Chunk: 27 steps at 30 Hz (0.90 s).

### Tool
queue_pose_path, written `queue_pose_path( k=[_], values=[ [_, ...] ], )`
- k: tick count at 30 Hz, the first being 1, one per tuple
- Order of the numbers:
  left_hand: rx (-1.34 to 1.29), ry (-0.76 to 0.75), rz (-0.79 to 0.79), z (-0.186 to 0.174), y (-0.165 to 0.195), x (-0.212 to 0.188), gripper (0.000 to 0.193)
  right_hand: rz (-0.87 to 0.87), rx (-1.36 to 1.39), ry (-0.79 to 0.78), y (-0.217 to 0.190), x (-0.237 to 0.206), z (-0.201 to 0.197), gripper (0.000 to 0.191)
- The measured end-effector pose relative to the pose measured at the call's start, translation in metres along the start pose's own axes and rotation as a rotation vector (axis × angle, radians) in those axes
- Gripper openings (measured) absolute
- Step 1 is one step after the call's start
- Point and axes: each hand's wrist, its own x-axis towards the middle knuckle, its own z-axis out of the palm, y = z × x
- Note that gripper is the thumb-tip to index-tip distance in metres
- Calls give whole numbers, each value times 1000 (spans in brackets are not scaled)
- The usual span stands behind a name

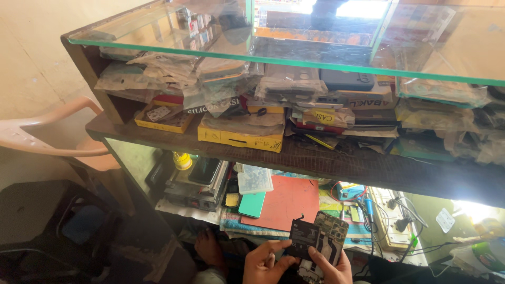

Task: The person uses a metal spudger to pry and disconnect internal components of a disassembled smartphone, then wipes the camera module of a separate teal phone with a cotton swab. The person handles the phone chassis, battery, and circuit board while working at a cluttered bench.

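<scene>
Opened phone [322, 237] held low at the frame's bottom edge, above the cluttered tabletop [286, 202]. Its long axis runs upright, tilted slightly right. Left hand [264, 261] closed on the lower left corner — thumb on the black battery [304, 236]. Right hand [330, 265] clamped on the lower right side, thumb across the exposed board. Both hands equally near. Wooden shelf [336, 163] edge overhangs just above; open room mostly toward the body, with the red mat [286, 202] below.
</scene>
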Motion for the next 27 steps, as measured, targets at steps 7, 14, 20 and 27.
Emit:
queue_pose_path(
  k=[7,14,20,27],
  values=[
    [-96,32,297,6,-25,-4,26,80,74,-121,-10,-12,1,43],
    [-73,183,417,5,-5,-18,27,116,420,-278,-20,-42,8,63],
    [182,-48,703,7,46,-31,27,150,405,-277,-32,-53,27,83],
    [321,-130,728,10,57,-24,26,88,372,-343,-36,-49,36,88]
  ],
)
